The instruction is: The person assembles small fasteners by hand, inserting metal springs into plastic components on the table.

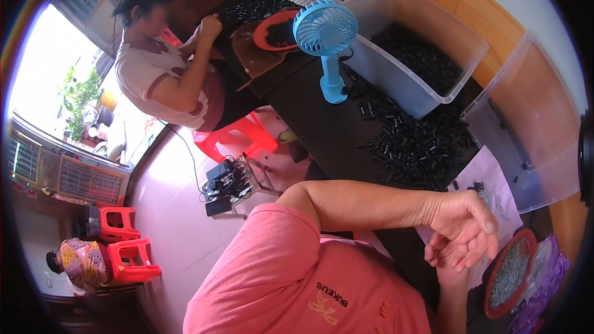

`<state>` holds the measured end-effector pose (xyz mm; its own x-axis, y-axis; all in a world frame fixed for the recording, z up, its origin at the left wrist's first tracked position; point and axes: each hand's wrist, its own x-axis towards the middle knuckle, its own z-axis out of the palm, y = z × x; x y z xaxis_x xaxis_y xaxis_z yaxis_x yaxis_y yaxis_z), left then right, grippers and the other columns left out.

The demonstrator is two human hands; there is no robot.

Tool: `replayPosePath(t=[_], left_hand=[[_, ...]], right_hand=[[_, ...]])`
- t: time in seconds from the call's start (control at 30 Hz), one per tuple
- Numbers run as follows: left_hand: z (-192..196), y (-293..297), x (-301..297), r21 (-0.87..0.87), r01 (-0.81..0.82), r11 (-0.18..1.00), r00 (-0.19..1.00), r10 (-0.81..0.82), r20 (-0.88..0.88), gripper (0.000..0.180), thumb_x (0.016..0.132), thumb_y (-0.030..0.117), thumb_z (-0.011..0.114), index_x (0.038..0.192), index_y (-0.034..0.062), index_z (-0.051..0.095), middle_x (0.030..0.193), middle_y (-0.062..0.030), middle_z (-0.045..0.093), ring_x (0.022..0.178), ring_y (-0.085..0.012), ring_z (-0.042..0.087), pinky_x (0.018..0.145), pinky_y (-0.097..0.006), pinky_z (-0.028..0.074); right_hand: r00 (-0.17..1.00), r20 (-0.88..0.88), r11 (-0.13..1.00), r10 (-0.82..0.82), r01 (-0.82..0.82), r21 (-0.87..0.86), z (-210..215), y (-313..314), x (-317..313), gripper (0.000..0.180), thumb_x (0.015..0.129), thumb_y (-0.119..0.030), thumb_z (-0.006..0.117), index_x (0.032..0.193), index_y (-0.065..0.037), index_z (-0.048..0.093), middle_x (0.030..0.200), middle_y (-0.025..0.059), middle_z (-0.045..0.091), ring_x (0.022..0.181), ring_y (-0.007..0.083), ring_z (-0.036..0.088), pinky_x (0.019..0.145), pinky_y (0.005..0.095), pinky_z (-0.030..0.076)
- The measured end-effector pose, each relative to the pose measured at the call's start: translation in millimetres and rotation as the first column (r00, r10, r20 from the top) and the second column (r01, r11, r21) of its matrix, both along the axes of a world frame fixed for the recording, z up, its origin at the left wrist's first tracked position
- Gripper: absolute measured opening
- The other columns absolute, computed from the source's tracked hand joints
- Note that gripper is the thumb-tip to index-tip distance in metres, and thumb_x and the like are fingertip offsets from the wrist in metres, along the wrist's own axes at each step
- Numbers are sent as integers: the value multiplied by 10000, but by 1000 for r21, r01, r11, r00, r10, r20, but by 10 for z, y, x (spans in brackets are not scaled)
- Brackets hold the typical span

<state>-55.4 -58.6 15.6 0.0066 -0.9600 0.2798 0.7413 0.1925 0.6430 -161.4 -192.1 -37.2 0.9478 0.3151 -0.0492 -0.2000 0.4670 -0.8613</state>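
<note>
My left hand (468, 222) reaches across from the left with its fingers curled inward. Right against it, my right hand (453, 267) comes up from below and is largely covered by the left. Anything pinched between the two is too small or hidden to make out. Under and beside my hands lies a pale pink sheet (473, 179), with a few small black pieces and thin silvery pieces (489, 198) on it. A red bowl (531, 241) full of small silvery metal pieces (510, 272) stands to the right. Beyond my left forearm spreads a heap of short black tubular pieces (414, 145).
A blue fan (326, 28) stands on the dark table (297, 102). Behind the heap is a translucent bin (427, 9) of black pieces; another bin (532, 117) stands right. A purple bag (552, 272) lies by the bowl. A co-worker (167, 80) sits at the left.
</note>
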Motion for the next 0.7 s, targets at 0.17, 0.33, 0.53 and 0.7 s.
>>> replayPosePath(t=[0.17, 0.33, 0.53, 0.7], left_hand=[[-48, -7, 30, 8, -73, 997, 995, 73, -71, 498, 872, 357, 487, 1098, -55, 654, 852, -333, 657, 701, -462, 676, 610, -458, 569], [-75, -54, 52, 3, -105, 994, 987, 104, -126, 490, 875, 361, 488, 1064, -53, 667, 834, -323, 661, 681, -456, 670, 606, -458, 563], [-39, -23, 118, 53, -134, 990, 964, 143, -226, 471, 881, 353, 497, 993, -66, 683, 775, -292, 667, 648, -417, 667, 586, -451, 559], [-49, -33, 140, 50, -132, 990, 960, 140, -243, 467, 882, 346, 503, 981, -76, 678, 764, -282, 668, 634, -406, 664, 573, -437, 557]], right_hand=[[980, -113, 983, -166, 155, -99, 101, 138, -4, 690, 941, -655, 333, 1031, 4, 515, 724, 151, 626, 475, 261, 596, 347, 274, 423], [973, -168, 987, -158, 151, -54, 177, 157, -11, 713, 951, -667, 293, 1049, 6, 507, 724, 149, 622, 480, 271, 599, 340, 280, 411], [932, -321, 985, -170, 170, -30, 205, 120, 4, 717, 952, -633, 300, 957, 38, 551, 734, 151, 625, 498, 292, 607, 349, 291, 413], [917, -352, 980, -187, 201, 3, 185, 121, 7, 730, 941, -618, 315, 839, 52, 585, 736, 154, 625, 504, 304, 608, 358, 296, 414]])
